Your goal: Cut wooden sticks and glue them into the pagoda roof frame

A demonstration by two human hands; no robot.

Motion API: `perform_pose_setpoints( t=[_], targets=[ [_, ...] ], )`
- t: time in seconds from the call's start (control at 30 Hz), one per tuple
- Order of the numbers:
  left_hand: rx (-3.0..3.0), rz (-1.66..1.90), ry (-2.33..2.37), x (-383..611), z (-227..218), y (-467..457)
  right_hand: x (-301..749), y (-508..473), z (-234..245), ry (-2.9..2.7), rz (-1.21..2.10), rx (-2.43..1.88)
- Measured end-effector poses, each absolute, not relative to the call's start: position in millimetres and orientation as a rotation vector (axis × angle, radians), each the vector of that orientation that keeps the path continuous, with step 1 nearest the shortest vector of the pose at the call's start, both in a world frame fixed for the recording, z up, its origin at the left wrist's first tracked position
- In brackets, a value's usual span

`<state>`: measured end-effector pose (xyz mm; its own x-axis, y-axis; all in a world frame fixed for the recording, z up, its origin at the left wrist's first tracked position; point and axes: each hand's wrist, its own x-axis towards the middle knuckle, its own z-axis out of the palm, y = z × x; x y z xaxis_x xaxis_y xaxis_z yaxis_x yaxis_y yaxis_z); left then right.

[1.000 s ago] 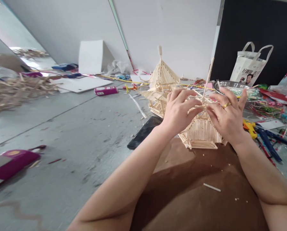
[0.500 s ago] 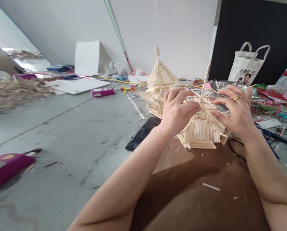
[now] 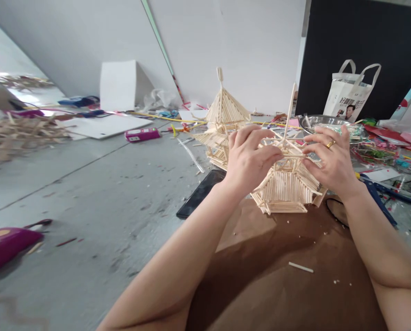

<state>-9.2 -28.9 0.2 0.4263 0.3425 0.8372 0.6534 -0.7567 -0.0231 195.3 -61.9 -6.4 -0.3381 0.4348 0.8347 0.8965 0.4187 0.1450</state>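
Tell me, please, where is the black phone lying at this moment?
In the head view, the black phone lies flat on the grey floor, just left of the person's left hand, at the edge of the brown paper and in front of the finished stick tower.

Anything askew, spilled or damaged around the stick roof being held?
One loose stick lies alone on the brown sheet among pale crumbs, apart from the stick roof that the left hand and right hand grip. No damage shows.
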Motion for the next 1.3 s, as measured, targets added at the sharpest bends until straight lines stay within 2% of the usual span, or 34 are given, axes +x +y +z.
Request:
perform_pose_setpoints(
  t=[0.57,1.3],
  targets=[
    [-2.22,-1.304,-0.731,-9.8,-6.1,-21.4,191.2,-60.1,-11.9,-1.894,-0.855,-0.984],
    [-2.193,-1.305,-0.702,-10.4,-7.3,-20.6,176.0,-63.8,-17.5,-1.81,-0.805,-1.026]
  ],
)
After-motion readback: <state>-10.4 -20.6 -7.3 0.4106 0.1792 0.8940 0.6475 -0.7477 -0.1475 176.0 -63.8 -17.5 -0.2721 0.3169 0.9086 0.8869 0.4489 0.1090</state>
